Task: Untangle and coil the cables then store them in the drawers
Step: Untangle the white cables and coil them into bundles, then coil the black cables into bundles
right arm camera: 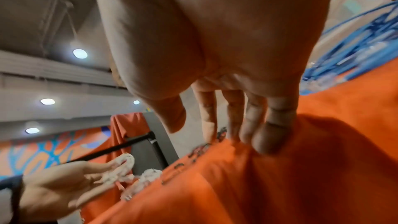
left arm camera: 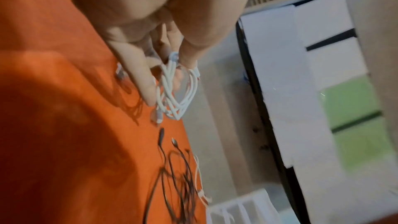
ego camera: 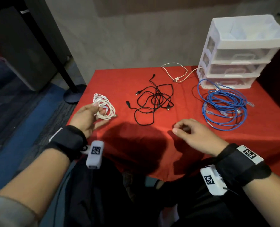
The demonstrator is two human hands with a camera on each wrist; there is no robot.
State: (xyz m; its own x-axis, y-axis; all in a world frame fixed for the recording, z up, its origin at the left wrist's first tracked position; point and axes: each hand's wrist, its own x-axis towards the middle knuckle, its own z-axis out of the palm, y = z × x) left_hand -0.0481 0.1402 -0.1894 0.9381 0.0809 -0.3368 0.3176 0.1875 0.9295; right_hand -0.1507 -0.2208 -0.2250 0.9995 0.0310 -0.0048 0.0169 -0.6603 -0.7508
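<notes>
With the left hand (ego camera: 88,116) pinching the white cable bundle (ego camera: 104,106) at the red table's (ego camera: 119,79) left edge and the right hand (ego camera: 192,136) hovering loosely curled and empty, loops are risking slipping and re-tangling.

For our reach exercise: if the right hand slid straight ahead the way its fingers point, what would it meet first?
Probably the tangled black cable: the right hand points up-left across bare red cloth toward it, though depth is uncertain.

On the table (ego camera: 177,153), the drawer unit (ego camera: 237,51) stands far right, behind one cable pile (ego camera: 224,105); another pile (ego camera: 154,100) lies centre.
</notes>
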